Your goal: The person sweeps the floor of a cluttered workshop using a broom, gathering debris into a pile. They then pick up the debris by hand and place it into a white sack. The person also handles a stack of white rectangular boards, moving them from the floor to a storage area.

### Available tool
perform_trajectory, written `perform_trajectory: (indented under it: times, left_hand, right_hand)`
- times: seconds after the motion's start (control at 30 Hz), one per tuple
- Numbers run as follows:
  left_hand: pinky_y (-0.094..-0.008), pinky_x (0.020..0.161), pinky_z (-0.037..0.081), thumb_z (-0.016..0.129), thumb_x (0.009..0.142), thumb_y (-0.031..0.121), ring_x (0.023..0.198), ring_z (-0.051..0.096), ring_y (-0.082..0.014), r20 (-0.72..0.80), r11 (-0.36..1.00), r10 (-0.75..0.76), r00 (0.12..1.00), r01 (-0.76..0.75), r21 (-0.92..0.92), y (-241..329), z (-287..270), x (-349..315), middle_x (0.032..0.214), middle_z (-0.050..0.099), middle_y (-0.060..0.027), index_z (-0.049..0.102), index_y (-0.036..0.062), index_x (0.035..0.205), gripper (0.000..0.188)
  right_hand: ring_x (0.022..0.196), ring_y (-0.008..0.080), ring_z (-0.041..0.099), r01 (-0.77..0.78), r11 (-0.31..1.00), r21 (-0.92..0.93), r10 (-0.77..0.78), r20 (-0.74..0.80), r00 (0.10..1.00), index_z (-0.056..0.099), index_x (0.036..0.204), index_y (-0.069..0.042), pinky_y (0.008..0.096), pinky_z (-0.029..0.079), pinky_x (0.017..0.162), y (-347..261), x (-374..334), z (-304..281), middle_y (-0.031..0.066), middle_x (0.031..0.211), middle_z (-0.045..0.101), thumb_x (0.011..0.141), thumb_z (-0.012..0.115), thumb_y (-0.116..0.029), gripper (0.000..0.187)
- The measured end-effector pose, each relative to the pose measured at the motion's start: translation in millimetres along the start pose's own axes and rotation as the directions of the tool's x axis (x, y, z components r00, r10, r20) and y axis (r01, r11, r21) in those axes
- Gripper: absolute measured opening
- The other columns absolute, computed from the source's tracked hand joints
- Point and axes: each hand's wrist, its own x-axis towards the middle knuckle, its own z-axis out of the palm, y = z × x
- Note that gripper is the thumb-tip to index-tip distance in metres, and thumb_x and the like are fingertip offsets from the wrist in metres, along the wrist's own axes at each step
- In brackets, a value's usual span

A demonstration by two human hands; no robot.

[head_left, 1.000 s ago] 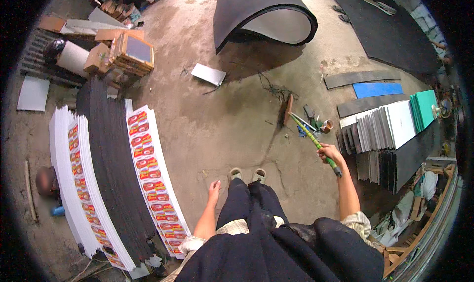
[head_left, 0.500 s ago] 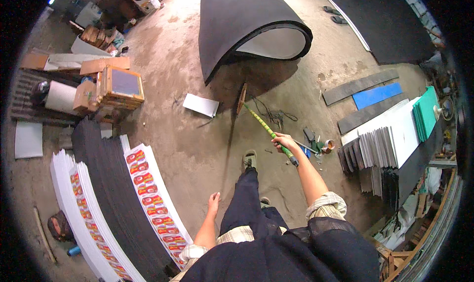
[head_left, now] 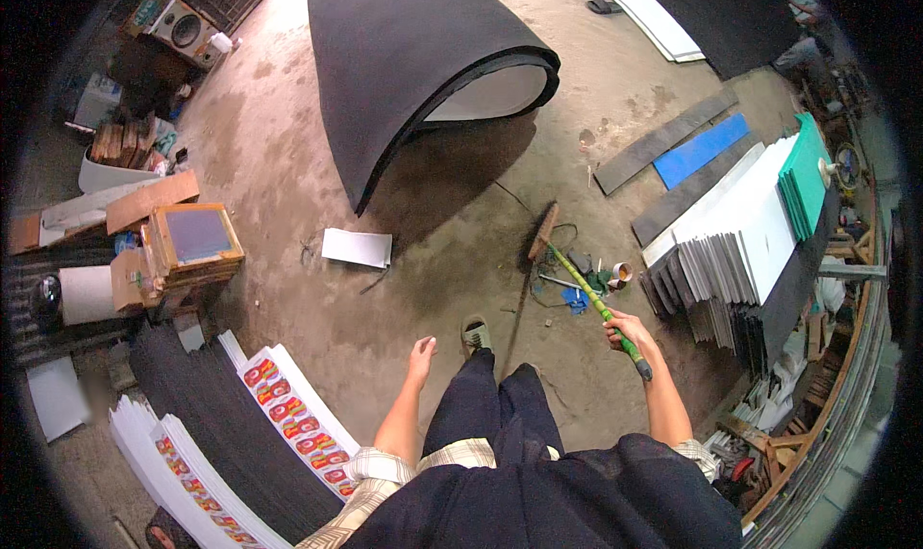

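My right hand point(head_left: 630, 337) is closed round the upper part of a push broom's green banded handle point(head_left: 598, 301), near its dark end cap. Its brown, narrow head point(head_left: 544, 232) is over the floor ahead, close to a tangle of dark cord; whether the bristles touch the ground I cannot tell. Beside the handle are a white roll with an orange-brown core point(head_left: 621, 275) and a crumpled blue piece point(head_left: 575, 300). My left hand point(head_left: 420, 359) hangs in front of my left leg, fingers loosely bent, holding nothing.
A large curled black sheet point(head_left: 413, 59) stands ahead, with a white folded sheet point(head_left: 357, 248) on the floor near it. Stacked sheets point(head_left: 726, 232) rise at the right, beside a blue strip point(head_left: 702, 151). Black and printed stacks point(head_left: 288, 410) line the left, below wooden frames point(head_left: 197, 237).
The broom and my right hand have swung to the right, and the broom head is now by the cord and small items. My view has shifted right, and my left hand is higher.
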Motion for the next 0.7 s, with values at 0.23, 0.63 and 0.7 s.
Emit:
perform_trajectory:
  times: [0.23, 0.63, 0.7]
  left_hand:
    - [-0.0276, 0.075, 0.038, 0.049, 0.078, 0.035, 0.087, 0.051, -0.0193, 0.008, 0.999, -0.027, 1.000, 0.026, 0.040, -0.2, -1.6, -0.2, 0.102, 0.050, -0.0108, 0.045, 0.0028, 0.107, 0.043]
    - [-0.0384, 0.076, 0.035, 0.048, 0.077, 0.040, 0.094, 0.049, -0.0220, -0.083, 0.987, -0.153, 0.985, 0.157, 0.042, -48.6, -25.4, -35.0, 0.109, 0.046, -0.0102, 0.040, 0.0061, 0.111, 0.049]
    - [-0.0282, 0.068, 0.039, 0.051, 0.076, 0.036, 0.084, 0.053, -0.0196, -0.127, 0.991, -0.124, 0.984, 0.128, 0.028, -54.8, -15.0, -43.0, 0.103, 0.050, -0.0109, 0.045, 0.0035, 0.107, 0.045]
  right_hand:
    - [0.040, 0.0040, 0.034, 0.143, 0.987, 0.072, -0.159, 0.351, 0.923, 0.034, 0.120, -0.010, 0.0188, 0.026, 0.036, -62.8, 42.4, 80.0, -0.0022, 0.058, 0.039, 0.075, 0.048, -0.003, 0.047]
    - [0.044, 0.0029, 0.036, 0.060, 0.976, 0.209, -0.147, 0.429, 0.891, 0.045, 0.091, -0.014, 0.0185, 0.028, 0.040, 3.3, 114.0, 19.9, -0.0066, 0.058, 0.041, 0.073, 0.053, -0.016, 0.020]
    - [0.042, 0.0033, 0.034, -0.015, 0.966, 0.256, -0.072, 0.328, 0.942, 0.043, 0.094, -0.015, 0.0176, 0.027, 0.039, 37.4, 73.4, -22.6, -0.0055, 0.057, 0.039, 0.074, 0.051, -0.012, 0.022]
